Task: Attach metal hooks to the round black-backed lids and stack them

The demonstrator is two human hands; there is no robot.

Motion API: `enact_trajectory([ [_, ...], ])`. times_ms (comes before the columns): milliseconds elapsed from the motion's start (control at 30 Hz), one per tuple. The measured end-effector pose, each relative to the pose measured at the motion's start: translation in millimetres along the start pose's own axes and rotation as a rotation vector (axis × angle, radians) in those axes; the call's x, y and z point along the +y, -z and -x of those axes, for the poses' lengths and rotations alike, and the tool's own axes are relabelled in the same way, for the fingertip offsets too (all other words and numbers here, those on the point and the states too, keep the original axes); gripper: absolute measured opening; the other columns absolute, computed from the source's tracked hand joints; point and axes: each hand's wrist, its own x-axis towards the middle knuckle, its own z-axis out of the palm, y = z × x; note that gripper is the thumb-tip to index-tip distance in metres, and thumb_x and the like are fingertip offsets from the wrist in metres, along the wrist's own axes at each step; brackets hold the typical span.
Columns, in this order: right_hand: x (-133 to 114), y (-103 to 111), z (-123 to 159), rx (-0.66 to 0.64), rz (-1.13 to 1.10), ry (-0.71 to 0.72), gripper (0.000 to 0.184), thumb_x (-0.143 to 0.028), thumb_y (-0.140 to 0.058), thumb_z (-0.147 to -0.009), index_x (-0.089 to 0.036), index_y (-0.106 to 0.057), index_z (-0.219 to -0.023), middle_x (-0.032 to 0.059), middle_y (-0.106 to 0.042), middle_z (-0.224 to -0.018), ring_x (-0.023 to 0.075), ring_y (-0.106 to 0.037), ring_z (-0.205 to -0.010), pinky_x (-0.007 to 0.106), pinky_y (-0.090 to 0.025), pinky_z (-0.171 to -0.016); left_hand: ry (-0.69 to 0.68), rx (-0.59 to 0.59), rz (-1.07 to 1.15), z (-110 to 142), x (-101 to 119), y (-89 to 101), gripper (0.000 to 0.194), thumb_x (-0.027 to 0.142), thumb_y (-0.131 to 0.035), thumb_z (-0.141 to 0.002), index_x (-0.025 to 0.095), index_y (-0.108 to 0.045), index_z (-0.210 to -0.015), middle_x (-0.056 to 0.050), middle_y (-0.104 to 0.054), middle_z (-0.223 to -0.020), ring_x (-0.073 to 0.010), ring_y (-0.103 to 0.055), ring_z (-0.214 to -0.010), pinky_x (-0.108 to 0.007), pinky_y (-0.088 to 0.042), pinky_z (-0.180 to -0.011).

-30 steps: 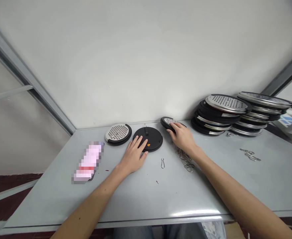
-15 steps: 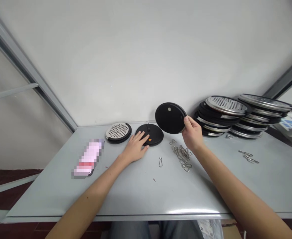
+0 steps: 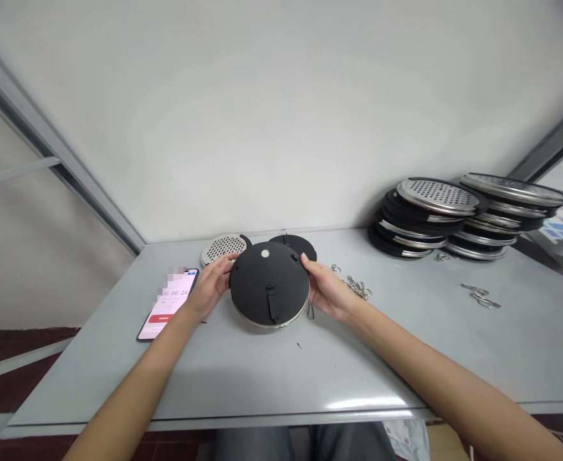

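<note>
A round black disc (image 3: 252,288) with a pale dot, a small black latch-like strip and a silvery lower rim is held between my two hands, raised above the table. My left hand (image 3: 212,282) grips its left edge. On the right edge, my right hand (image 3: 329,291) has its thumb near the top and its fingers partly hidden behind. Behind the disc lie a disc with a perforated metal face (image 3: 223,247) and another black disc (image 3: 300,244), both partly covered. A single metal snap hook (image 3: 310,312) lies beside my right hand, close to a pile of metal hooks (image 3: 359,288).
Two leaning stacks of discs, one at the right (image 3: 406,224) and one farther right (image 3: 497,224), stand by the wall. Several loose hooks (image 3: 480,296) lie before them. A phone (image 3: 168,307) showing a timer rests at the left of the grey table (image 3: 243,378).
My right hand has brought the black disc left and nearer, and its latch side now shows. My left hand has left the other black disc and taken hold of this one.
</note>
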Motion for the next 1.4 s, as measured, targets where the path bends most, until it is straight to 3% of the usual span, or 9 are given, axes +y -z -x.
enact_trajectory([
  [200, 11.9, -4.4, 4.4, -0.108, 0.335, -0.068, 0.038, -0.048, -0.051, -0.09, -0.015, -0.067, -0.099, 0.0076, -0.072, -0.087, 0.0162, -0.067, -0.073, 0.028, -0.053, -0.07, 0.296, -0.067, -0.16, 3.9, 6.4, 0.8, 0.05, 0.039, -0.075, -0.074, 0.019, -0.061, -0.118, -0.008, -0.068, -0.112, -0.0236, -0.062, -0.106, -0.033, -0.047, -0.092],
  [300, 7.9, 2.3, 6.2, -0.043, 0.827, 0.163, 0.037, -0.047, -0.05, -0.089, -0.018, -0.067, -0.103, 0.0078, -0.071, -0.098, 0.02, -0.066, -0.083, 0.032, -0.052, -0.074, 0.323, -0.097, -0.178, 4.6, 7.9, 2.4, 0.049, 0.04, -0.074, -0.074, 0.017, -0.063, -0.116, -0.01, -0.068, -0.113, -0.0244, -0.062, -0.108, -0.035, -0.047, -0.094],
  [467, -5.6, 24.7, 5.8, 0.056, 1.42, 0.572, 0.032, -0.034, -0.046, -0.092, -0.022, -0.062, -0.116, 0.0099, -0.065, -0.116, 0.0253, -0.06, -0.105, 0.042, -0.049, -0.091, 0.387, 0.111, -0.156, 1.9, -0.3, 13.4, 0.041, 0.038, -0.073, -0.075, 0.017, -0.065, -0.109, -0.009, -0.07, -0.106, -0.0208, -0.065, -0.099, -0.029, -0.053, -0.082],
  [567, -7.7, 40.2, -0.7, -0.046, 1.632, 0.666, 0.04, -0.03, -0.046, -0.092, -0.021, -0.054, -0.13, 0.0111, -0.053, -0.136, 0.0289, -0.046, -0.127, 0.048, -0.04, -0.104, 0.413, 0.136, -0.157, 0.6, -4.0, 17.1, 0.038, 0.035, -0.071, -0.076, 0.017, -0.064, -0.108, -0.01, -0.069, -0.107, -0.0192, -0.066, -0.093, -0.025, -0.054, -0.072],
  [667, -5.7, 52.5, -7.7, -0.147, 1.786, 0.625, 0.049, -0.032, -0.047, -0.091, -0.02, -0.045, -0.139, 0.0112, -0.043, -0.145, 0.0297, -0.034, -0.137, 0.049, -0.036, -0.108, 0.431, 0.117, -0.129, 2.0, -1.6, 13.1, 0.04, 0.028, -0.066, -0.077, 0.021, -0.061, -0.116, -0.008, -0.069, -0.104, -0.0172, -0.067, -0.085, -0.022, -0.053, -0.061],
  [933, -9.1, 64.9, -13.6, 0.069, 1.94, 0.612, 0.036, -0.024, -0.042, -0.093, -0.018, -0.058, -0.125, 0.0098, -0.058, -0.131, 0.0281, -0.053, -0.122, 0.047, -0.042, -0.101, 0.361, 0.007, -0.125, 5.3, -1.8, -2.8, 0.058, 0.029, -0.058, -0.083, 0.029, -0.042, -0.139, -0.009, -0.064, -0.116, -0.0216, -0.066, -0.092, -0.032, -0.057, -0.065],
  [1167, -21.7, 80.1, -15.4, 0.197, 1.971, 0.553, 0.034, -0.023, -0.045, -0.09, -0.017, -0.06, -0.119, 0.0118, -0.062, -0.126, 0.028, -0.055, -0.118, 0.052, -0.033, -0.105, -0.076, 0.144, -0.676, 5.3, -18.3, -12.2, 0.049, 0.037, -0.051, -0.089, 0.025, -0.046, -0.137, -0.006, -0.055, -0.134, -0.0233, -0.055, -0.117, -0.039, -0.043, -0.101],
  [1300, -32.7, 91.4, -16.9, 0.222, 1.922, 0.603, 0.032, -0.024, -0.047, -0.087, -0.015, -0.063, -0.114, 0.0144, -0.064, -0.12, 0.0303, -0.056, -0.114, 0.055, -0.033, -0.104, -0.104, 0.198, -0.881, 6.7, -21.5, -20.7, 0.046, 0.034, -0.044, -0.091, 0.021, -0.047, -0.136, -0.008, -0.065, -0.118, -0.0256, -0.061, -0.106, -0.042, -0.046, -0.095],
  [1400, -41.1, 82.4, -8.2, 0.097, 1.786, 0.752, 0.029, -0.02, -0.048, -0.084, -0.018, -0.067, -0.106, 0.0126, -0.066, -0.115, 0.0287, -0.056, -0.112, 0.049, -0.039, -0.1, -0.105, 0.223, -0.986, 8.0, -25.9, -26.2, 0.046, 0.032, -0.04, -0.092, 0.02, -0.045, -0.136, -0.01, -0.065, -0.117, -0.0277, -0.061, -0.106, -0.043, -0.047, -0.091],
])
